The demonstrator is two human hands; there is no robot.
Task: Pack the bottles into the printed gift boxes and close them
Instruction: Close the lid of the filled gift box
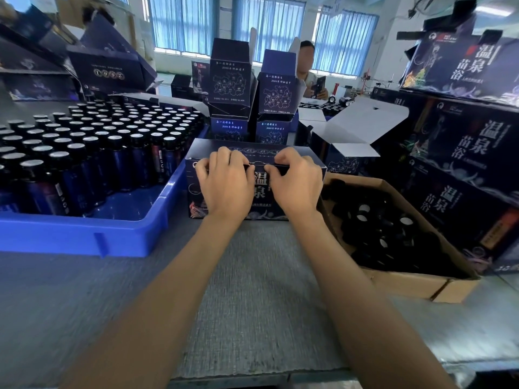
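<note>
A dark printed gift box point(196, 189) stands on the grey table in front of me, its lid down. My left hand point(224, 183) and my right hand point(295, 183) both lie over its top front edge, fingers curled onto the lid and thumbs pinching the front flap near the middle. Several dark blue bottles point(92, 141) with silver-topped black caps stand upright in a blue plastic tray point(112, 237) to the left. What is inside the box is hidden.
Open printed boxes point(230, 80) are stacked behind the gift box. Closed printed boxes point(455, 169) pile up at the right. A brown carton point(407, 282) of black caps sits at the right front. A person point(309, 71) sits at the far side.
</note>
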